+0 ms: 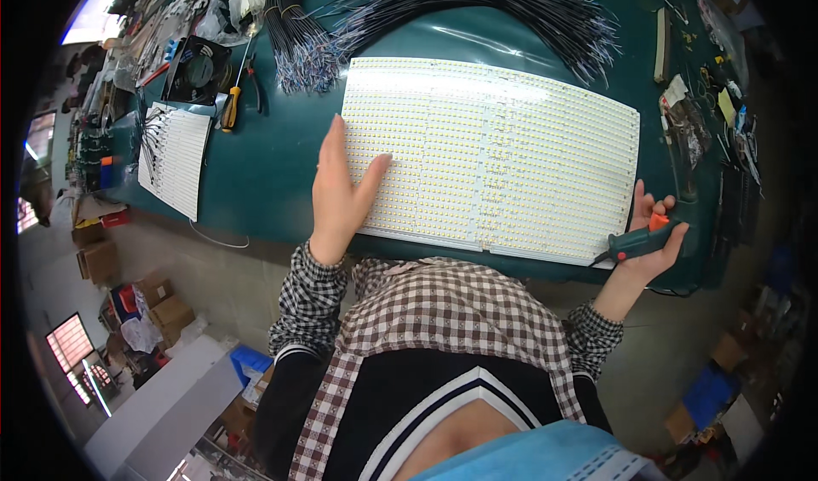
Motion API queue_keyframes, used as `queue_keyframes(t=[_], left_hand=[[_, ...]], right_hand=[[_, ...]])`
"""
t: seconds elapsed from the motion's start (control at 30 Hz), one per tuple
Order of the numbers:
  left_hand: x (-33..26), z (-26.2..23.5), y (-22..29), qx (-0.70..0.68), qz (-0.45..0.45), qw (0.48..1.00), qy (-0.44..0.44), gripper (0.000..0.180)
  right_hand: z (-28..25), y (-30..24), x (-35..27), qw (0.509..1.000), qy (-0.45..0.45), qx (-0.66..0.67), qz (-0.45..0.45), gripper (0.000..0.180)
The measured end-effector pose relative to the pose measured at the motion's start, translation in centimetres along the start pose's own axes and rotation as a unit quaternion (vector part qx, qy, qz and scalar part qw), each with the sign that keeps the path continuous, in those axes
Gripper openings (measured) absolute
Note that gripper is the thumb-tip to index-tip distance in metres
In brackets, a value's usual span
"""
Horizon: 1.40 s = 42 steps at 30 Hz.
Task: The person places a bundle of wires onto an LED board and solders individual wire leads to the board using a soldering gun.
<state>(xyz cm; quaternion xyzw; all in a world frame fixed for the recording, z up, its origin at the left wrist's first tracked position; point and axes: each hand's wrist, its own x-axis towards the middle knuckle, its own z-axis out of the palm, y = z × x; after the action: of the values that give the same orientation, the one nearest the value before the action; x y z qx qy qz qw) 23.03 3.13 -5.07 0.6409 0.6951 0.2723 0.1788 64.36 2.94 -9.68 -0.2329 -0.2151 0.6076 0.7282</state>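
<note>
A large white panel of LED strips (443, 140), dotted with rows of small yellow LEDs, lies flat on the green table in front of me. My left hand (342, 187) rests at its left edge, fingers stretched up along the side and thumb spread over the LEDs; it holds nothing. Near the panel's lower right corner, my right hand (652, 255) is closed on a dark green gun-shaped tool (635, 244) with an orange trigger. The tool's dark tip points left, close to that corner; whether it touches the panel I cannot tell.
Bundles of black wires (477, 4) lie beyond the panel. To the left are a smaller LED panel (176, 153) with wires, a yellow-handled screwdriver (230, 110), pliers (254, 85) and a black fan (198, 70). Scraps, bags and scissors (707, 80) crowd the right side of the green table (273, 166).
</note>
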Motion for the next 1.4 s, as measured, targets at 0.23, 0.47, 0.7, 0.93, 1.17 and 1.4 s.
queue_keyframes(t=[0.23,0.47,0.7,0.93,1.17,1.4], left_hand=[[-1.2,0.6,0.1,0.05,0.02,0.998,-0.035,0.064],[1.6,-2.9,2.3,0.092,0.057,0.994,-0.029,0.061],[18.1,-2.7,3.9,-0.043,0.267,0.959,-0.08,0.04],[34.4,9.7,4.1,0.025,0.141,0.968,-0.207,0.051],[30.9,9.9,4.4,0.1,0.515,0.844,-0.109,0.044],[25.2,9.0,5.2,0.075,0.438,0.887,-0.123,0.027]], right_hand=[[0.3,1.1,-2.3,0.989,0.146,0.014,0.019,0.041],[0.6,0.0,-1.5,0.994,0.098,0.042,0.017,0.037],[2.0,-1.9,0.2,0.999,0.044,-0.01,-0.003,0.039],[1.8,-2.0,-1.0,0.995,0.091,-0.046,-0.021,0.037],[0.6,-2.8,-1.1,0.992,0.112,-0.039,-0.042,0.038],[0.9,-2.6,-0.7,0.993,0.104,-0.05,-0.035,0.04]])
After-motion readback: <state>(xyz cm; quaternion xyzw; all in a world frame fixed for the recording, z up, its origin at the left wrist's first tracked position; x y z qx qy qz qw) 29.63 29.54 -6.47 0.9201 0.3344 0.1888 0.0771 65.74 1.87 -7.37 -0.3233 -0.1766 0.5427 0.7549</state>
